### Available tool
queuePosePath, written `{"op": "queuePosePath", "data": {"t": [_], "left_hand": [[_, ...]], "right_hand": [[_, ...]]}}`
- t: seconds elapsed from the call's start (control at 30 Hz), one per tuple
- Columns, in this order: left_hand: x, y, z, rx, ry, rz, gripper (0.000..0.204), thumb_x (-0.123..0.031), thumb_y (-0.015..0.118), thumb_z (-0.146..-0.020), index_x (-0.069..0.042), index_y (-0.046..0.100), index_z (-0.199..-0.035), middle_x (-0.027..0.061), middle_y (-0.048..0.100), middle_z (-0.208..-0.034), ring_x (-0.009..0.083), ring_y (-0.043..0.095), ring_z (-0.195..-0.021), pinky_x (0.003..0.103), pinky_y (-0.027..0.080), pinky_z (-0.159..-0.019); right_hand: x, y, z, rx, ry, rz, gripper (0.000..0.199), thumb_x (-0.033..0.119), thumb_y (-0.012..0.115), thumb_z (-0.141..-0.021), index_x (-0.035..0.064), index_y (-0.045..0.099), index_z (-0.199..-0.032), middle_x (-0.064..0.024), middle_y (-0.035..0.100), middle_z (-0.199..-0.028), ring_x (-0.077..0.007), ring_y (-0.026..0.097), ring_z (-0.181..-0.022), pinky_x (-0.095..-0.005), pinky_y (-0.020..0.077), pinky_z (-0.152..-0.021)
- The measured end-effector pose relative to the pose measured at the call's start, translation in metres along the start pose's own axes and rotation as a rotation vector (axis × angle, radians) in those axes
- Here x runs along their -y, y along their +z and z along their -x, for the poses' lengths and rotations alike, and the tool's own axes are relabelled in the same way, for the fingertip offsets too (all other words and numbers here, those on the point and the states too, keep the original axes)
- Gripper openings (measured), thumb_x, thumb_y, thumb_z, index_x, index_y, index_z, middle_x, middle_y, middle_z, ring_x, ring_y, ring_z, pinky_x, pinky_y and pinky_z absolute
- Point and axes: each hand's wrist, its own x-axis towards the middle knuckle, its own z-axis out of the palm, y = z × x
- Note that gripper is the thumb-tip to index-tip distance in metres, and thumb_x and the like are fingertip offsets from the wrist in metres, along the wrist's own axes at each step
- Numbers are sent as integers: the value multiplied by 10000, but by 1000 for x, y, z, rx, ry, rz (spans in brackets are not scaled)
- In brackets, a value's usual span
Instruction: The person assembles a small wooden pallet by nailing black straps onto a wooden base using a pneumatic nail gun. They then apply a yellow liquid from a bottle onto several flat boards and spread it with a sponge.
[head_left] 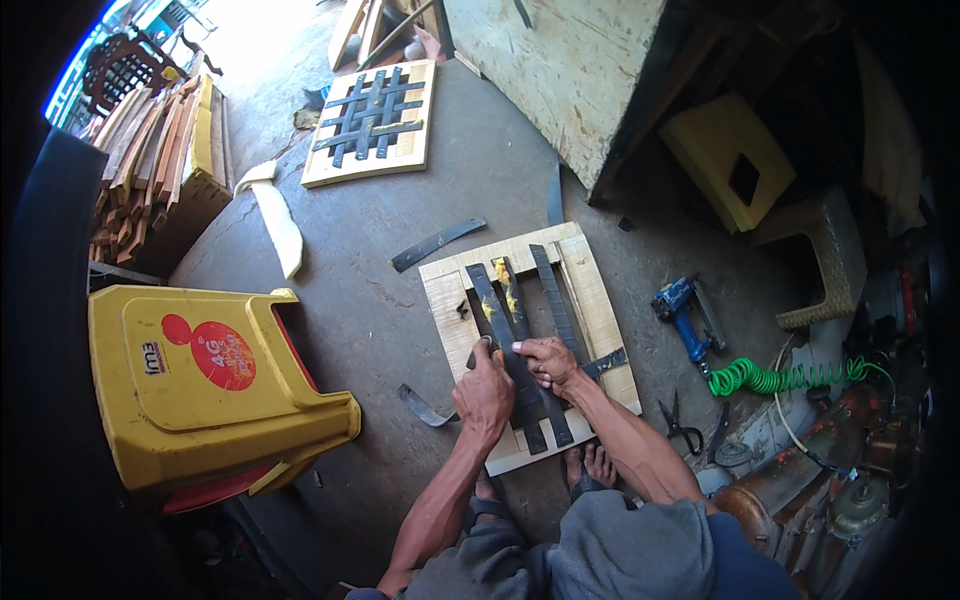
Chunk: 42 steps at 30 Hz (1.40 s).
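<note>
L hand (484, 392), R hand (553, 366), both curled tight on blk straps (606, 361), wood frame (592, 283) below

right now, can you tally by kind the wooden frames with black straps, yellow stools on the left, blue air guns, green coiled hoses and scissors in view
Wooden frames with black straps: 2
Yellow stool on the left: 1
Blue air gun: 1
Green coiled hose: 1
Scissors: 1
Total: 6

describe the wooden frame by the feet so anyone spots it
Find the yellow stool, then look right to the wooden frame nearest the feet. Its black strips run mostly lengthwise, whereas the farther frame has a full crisscross weave.
</note>
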Motion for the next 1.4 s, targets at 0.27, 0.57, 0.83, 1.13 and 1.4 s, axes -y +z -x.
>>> {"op": "queuePosePath", "data": {"t": [0.27, 0.57, 0.83, 1.13, 1.4], "left_hand": [[40, 14, -37, 207, 196, 4, 411, -297, 500, -1035, -195, 571, -1427, 224, 727, -805, 386, 730, -712, 515, 560, -614], [42, 16, -65, 843, -525, 1155, 210, -209, 502, -1050, -73, 651, -1107, -24, 510, -593, 64, 406, -431, 243, 299, -371], [29, 29, -51, 671, -532, 1274, 293, -274, 587, -1034, -6, 659, -942, 63, 579, -601, 155, 477, -425, 353, 355, -393], [26, 10, -47, 583, -369, 1000, 332, -261, 602, -1025, 31, 693, -1155, 71, 615, -577, 150, 519, -407, 319, 396, -394], [41, 22, -24, 137, 6, 321, 389, -256, 618, -961, 13, 673, -1237, 179, 726, -825, 288, 728, -782, 424, 568, -707]], "right_hand": [[-4, 5, -8, -29, -34, 11, 216, 236, 679, -955, 108, 608, -795, 58, 418, -495, -46, 356, -345, -236, 282, -319], [-3, 6, -9, -169, -135, 554, 268, 151, 481, -983, 1, 624, -1152, -38, 571, -602, -122, 523, -390, -286, 439, -351], [12, 16, 12, -222, -86, 1134, 646, 129, 512, -929, 94, 419, -1567, -42, 575, -565, -122, 545, -414, -310, 452, -360], [49, -14, -14, 124, -91, 1216, 367, 106, 656, -914, 48, 676, -1275, 18, 546, -562, -86, 492, -440, -286, 387, -416], [53, 13, -3, 117, -282, 1673, 214, 192, 736, -842, 15, 715, -962, -132, 682, -681, -296, 680, -617, -422, 518, -602]]}}
